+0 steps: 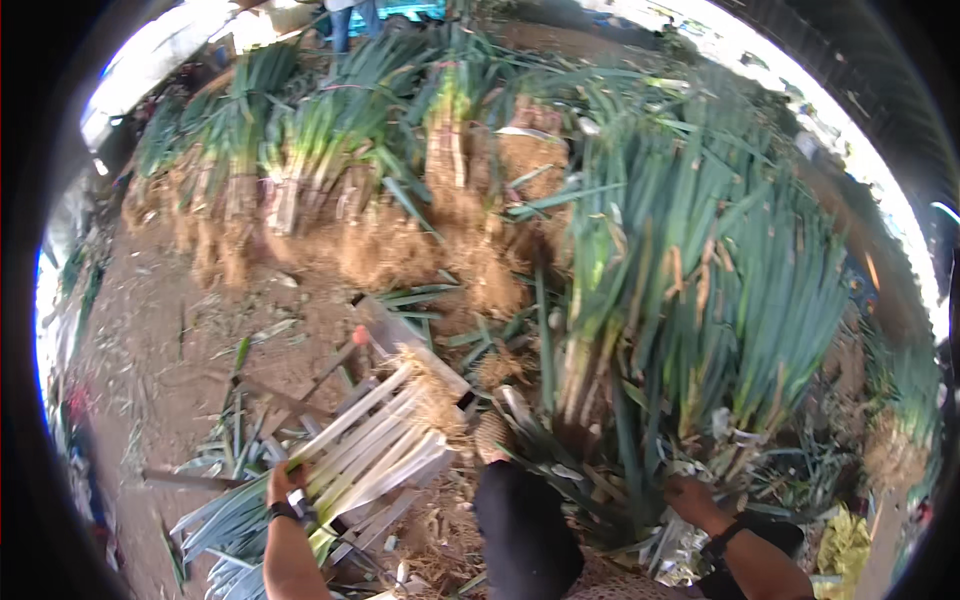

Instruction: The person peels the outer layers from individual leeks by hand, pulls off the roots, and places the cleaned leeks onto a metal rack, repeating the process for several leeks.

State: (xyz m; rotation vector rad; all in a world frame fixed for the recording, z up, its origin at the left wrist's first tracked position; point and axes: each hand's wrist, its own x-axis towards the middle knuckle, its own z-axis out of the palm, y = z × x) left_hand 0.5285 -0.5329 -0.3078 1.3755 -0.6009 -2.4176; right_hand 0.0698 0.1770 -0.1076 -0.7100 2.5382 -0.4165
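White leek stalks (372, 440) lie fanned toward the near left of the floor (150, 330), their roots (432, 398) at the near edge of a metal bar (400, 330). The left hand (284, 485) is curled around the bundle's side, where white turns green; an even, gentle grip should keep it aligned. The right hand (692, 500) is half-curled by the standing leeks (720, 320); its hold cannot be told.

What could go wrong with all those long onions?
The pale onion stalks by the left hand lie fanned out, so a few might slide away. The tall green onions stand crowded near the right hand and could topple. Loose leaves lie close to the foot, so it might slip.
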